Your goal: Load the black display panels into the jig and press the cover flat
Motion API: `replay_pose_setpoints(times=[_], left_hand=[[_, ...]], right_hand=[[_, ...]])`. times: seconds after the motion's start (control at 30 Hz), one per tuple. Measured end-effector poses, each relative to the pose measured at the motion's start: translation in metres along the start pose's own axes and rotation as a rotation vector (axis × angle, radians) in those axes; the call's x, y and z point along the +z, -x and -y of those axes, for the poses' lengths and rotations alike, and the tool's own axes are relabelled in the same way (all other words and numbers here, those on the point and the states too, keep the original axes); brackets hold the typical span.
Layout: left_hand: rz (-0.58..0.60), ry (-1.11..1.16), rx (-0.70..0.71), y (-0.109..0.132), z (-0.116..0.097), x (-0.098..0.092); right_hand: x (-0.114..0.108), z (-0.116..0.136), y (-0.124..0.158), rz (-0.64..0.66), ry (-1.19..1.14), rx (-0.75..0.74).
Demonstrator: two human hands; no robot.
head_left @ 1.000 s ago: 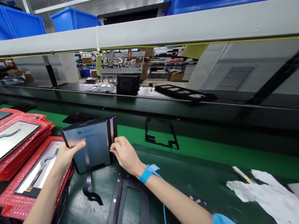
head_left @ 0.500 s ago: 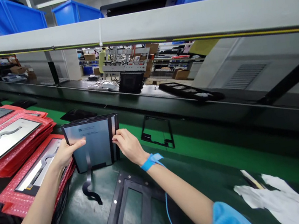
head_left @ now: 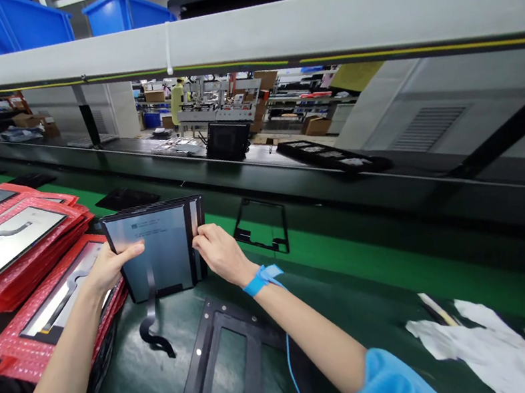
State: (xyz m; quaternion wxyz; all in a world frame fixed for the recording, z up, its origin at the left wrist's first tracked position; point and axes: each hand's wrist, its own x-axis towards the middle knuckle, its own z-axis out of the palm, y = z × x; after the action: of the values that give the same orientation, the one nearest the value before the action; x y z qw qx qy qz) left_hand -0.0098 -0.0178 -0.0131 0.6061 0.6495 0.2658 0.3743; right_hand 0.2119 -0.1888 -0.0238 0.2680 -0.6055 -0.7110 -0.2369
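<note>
I hold a dark display panel [head_left: 164, 244] upright over the bench, its flat ribbon cable [head_left: 152, 324] hanging down and curling on the surface. My left hand [head_left: 110, 267] grips the panel's left edge, thumb across its face. At the right edge, my right hand [head_left: 219, 251] pinches what looks like a thin film or strip; a blue wrist strap [head_left: 259, 279] with a coiled cord sits on that wrist. A black frame fixture [head_left: 209, 385] lies on the bench just below the panel.
Red trays [head_left: 15, 267] holding more panels are stacked at the left. A green conveyor belt [head_left: 355, 261] carries a black frame [head_left: 260, 227] beyond the panel. White crumpled sheets [head_left: 476, 342] lie at the right. An overhead shelf [head_left: 265, 37] carries blue bins [head_left: 4, 28].
The panel and both hands sit slightly higher and further left in the picture. My right hand's pinch has moved up along the panel's right edge.
</note>
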Motion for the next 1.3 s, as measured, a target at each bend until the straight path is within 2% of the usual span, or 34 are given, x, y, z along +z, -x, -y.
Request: replay_pose_setpoints(times=[0.17, 0.27, 0.37, 0.53, 0.73, 1.07, 1.3], left_hand=[[-0.002, 0.003, 0.001, 0.002, 0.001, 0.001], [-0.005, 0.014, 0.005, 0.001, 0.001, 0.002], [-0.007, 0.022, 0.007, 0.001, 0.0, 0.003], [0.01, 0.032, 0.0, 0.001, 0.001, 0.003], [-0.004, 0.033, 0.0, -0.001, 0.004, 0.001], [-0.017, 0.021, -0.005, 0.0, 0.005, 0.0], [-0.016, 0.015, -0.004, 0.001, 0.003, -0.001]], right_hand=[[-0.015, 0.013, 0.028, 0.065, -0.049, -0.053], [-0.026, 0.011, 0.036, 0.081, -0.068, -0.044], [-0.028, 0.002, 0.025, 0.052, -0.048, 0.014], [-0.016, -0.013, 0.005, -0.014, 0.012, 0.071], [-0.006, -0.019, 0.011, -0.062, 0.05, 0.048], [-0.005, -0.02, 0.014, -0.088, 0.063, 0.022], [-0.006, -0.019, 0.009, -0.045, 0.03, 0.002]])
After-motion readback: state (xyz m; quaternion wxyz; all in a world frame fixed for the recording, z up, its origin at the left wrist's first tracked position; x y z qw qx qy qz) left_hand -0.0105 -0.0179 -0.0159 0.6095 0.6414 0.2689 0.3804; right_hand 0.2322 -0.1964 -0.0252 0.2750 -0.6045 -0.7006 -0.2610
